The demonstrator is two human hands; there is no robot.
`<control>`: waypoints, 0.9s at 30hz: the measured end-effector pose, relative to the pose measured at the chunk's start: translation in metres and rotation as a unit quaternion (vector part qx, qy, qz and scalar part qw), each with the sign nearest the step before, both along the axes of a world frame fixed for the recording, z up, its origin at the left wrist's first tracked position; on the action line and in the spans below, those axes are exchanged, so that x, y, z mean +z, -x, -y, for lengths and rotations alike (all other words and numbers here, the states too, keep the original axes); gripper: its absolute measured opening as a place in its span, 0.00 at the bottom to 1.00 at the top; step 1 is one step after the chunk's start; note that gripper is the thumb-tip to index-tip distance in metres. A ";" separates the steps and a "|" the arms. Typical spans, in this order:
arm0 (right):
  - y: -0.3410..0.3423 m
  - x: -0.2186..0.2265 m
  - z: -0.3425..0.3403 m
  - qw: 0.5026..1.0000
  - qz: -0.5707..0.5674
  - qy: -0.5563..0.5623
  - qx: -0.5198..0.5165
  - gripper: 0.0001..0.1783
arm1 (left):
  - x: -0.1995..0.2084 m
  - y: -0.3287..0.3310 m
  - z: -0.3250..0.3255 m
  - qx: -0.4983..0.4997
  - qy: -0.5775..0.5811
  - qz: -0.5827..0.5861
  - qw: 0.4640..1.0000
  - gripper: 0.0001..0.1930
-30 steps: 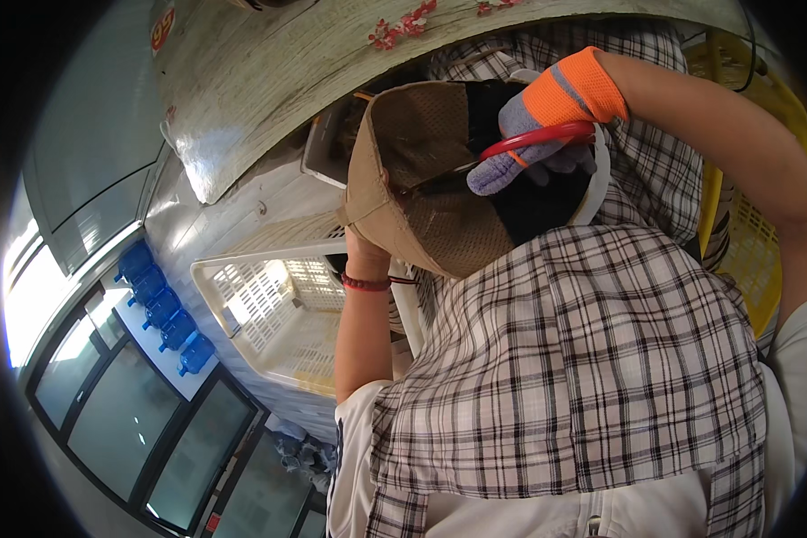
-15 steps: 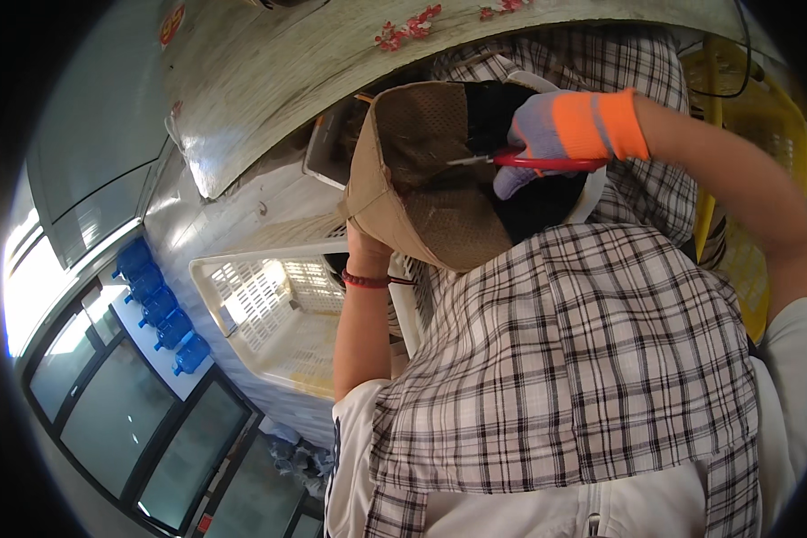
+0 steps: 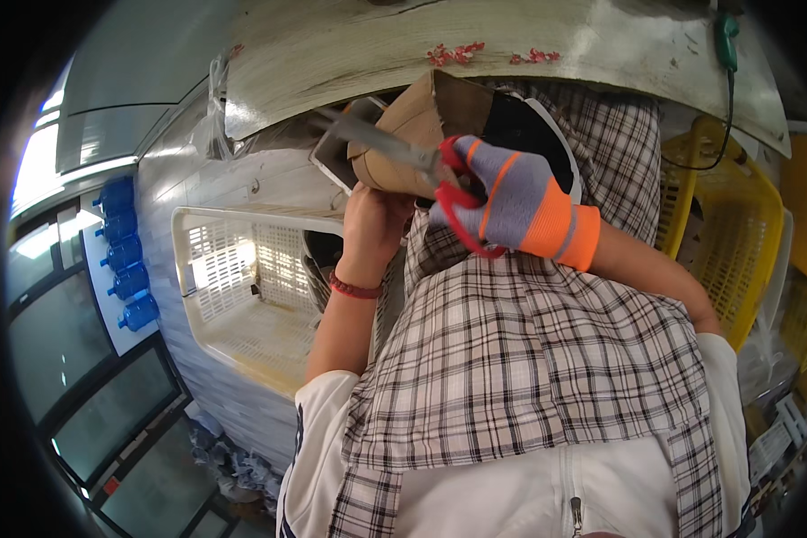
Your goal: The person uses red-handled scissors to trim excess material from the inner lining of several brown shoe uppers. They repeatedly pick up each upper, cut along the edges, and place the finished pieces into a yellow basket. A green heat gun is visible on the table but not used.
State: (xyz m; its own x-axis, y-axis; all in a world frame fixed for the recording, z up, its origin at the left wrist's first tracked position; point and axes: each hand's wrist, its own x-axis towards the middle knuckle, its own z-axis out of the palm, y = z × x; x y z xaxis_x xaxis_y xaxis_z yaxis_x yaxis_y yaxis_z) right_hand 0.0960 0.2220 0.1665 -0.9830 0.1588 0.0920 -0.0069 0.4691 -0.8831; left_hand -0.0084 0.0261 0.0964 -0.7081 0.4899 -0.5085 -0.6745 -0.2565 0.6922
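A tan, boot-like piece (image 3: 403, 117) with a black section and a white edge lies over my lap, below the table edge. My left hand (image 3: 372, 220) is bare and closed on its near tan end; the fingertips are partly hidden under it. My right hand (image 3: 511, 193), in a purple and orange knit glove, grips a pair of red-handled scissors (image 3: 390, 145). The scissors' blades point left across the outside of the tan part and are smeared by motion, so I cannot tell how far apart they are.
Ahead is a pale wooden table (image 3: 332, 67) with red flower decorations. On the left stands a white plastic basket (image 3: 188, 296) with dark items inside, on the right a yellow basket (image 3: 749, 269). A green tool (image 3: 726, 43) with a cord hangs over the table's right side.
The scissors have come out of the inside of the boot-like piece and moved left and nearer to me. The piece has turned, its tan end now tilted up; my left hand keeps its hold.
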 end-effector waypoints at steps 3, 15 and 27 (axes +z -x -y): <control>0.021 -0.002 -0.043 0.980 0.020 0.191 -0.052 0.17 | 0.014 0.002 -0.018 -0.084 -0.179 -0.112 0.974 0.16; 0.018 -0.075 -0.122 0.908 -0.067 0.404 -0.090 0.16 | 0.040 -0.002 -0.089 -0.027 0.135 -0.712 0.688 0.26; 0.018 -0.059 -0.108 0.910 -0.096 0.395 -0.078 0.17 | 0.056 0.005 -0.080 -0.121 0.184 -0.813 0.540 0.14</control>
State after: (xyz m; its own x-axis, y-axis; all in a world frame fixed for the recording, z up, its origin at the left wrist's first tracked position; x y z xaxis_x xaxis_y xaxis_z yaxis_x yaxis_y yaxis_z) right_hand 0.0781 0.3302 0.1073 -0.9209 0.3857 0.0564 -0.1843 -0.3035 -0.9348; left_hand -0.0134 0.1056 0.1529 -0.3024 0.7461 0.5932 0.9172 0.0585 0.3940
